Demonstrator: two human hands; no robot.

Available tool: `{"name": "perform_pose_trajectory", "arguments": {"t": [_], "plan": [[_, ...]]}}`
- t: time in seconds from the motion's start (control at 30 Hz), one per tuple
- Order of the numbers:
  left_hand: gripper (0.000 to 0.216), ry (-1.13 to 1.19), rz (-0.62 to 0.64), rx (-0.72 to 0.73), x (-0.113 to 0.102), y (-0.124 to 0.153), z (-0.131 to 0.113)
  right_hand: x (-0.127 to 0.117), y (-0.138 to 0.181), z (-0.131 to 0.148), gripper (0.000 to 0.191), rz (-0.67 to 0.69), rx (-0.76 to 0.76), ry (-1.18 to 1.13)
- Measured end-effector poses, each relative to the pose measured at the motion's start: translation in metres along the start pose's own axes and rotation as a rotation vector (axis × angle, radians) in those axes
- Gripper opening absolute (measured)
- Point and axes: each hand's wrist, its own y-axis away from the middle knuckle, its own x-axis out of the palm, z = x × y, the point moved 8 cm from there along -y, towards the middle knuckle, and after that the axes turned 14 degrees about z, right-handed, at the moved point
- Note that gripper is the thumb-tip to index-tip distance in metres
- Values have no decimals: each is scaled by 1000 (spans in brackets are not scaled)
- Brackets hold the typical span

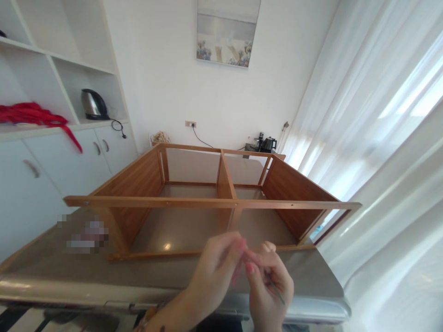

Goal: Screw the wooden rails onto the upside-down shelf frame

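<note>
A brown wooden cabinet frame (211, 201) with a middle divider lies on a grey table (55, 267). Both my hands meet in front of it, near the table's front edge. My left hand (216, 267) pinches a small pink-red piece together with my right hand (268, 281). A thin dark metal tool, too slim to name, sticks out below my right hand's fingers. What exactly the pink piece is cannot be made out.
White cupboards and shelves stand at the left, with a kettle (92, 105) and red cloth (32, 114) on them. A small side table with a black kettle (269, 144) is behind the frame. White curtains (380, 161) hang at the right. A blurred patch (85, 234) lies on the table's left.
</note>
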Motion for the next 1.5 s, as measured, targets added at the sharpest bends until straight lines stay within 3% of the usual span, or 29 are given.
{"name": "perform_pose_trajectory", "arguments": {"t": [0.1, 0.2, 0.27, 0.37, 0.57, 0.73, 0.87, 1.0, 1.13, 1.23, 1.4, 1.5], "plan": [[52, -95, -43, 80, 0, -4, -7, -5, -3, 5, 3, -1, -93, 78], [50, -167, -65, 112, -1, -7, -9, -9, -6, 18, 13, 4, -219, 330], [49, -164, -76, 95, -1, -10, -5, -12, -9, 21, 15, -21, -244, 453], [48, -214, -99, 112, -1, -12, -6, -19, -15, 21, 7, -56, -229, 464], [42, -492, -124, 295, -7, -11, -27, -10, -30, 29, 19, 115, -244, 679], [39, -540, -55, 300, -13, -12, -29, 0, -42, 26, 25, 284, -231, 496], [35, -631, 37, 278, -16, -10, -34, 4, -46, 26, 27, 306, -186, 355], [21, -809, 155, 213, -23, -7, -55, 4, -47, 31, 20, 285, -189, 403], [37, -1070, 46, 252, -46, -15, -102, 2, -53, 25, 19, 198, -167, 570], [40, -1234, 56, 242, -58, -36, -116, 7, -58, 12, 19, 170, -115, 688], [38, -1253, 311, 104, -65, -74, -83, 17, -62, 2, 21, 162, -114, 756], [37, -1179, 356, 17, -72, -83, -64, 18, -63, 1, 22, 168, -107, 771]]}}
